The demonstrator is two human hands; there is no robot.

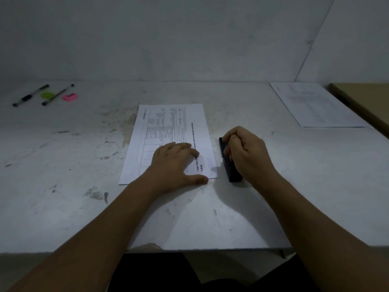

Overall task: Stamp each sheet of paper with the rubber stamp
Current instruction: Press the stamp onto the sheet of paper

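While left hand (pixel 174 163) presses sheet (pixel 168 123), right hand (pixel 246 154) grips stamp (pixel 232 173) — just beside.

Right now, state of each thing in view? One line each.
left hand: open, flat on the printed sheet, pinning it.
right hand: gripping the black stamp.
black stamp: held low beside the sheet's right edge, off the paper.
printed sheet: flat on the table; stamp mark not clearly visible.
second sheet: flat, far right, untouched.
two pens: lying far left, untouched.
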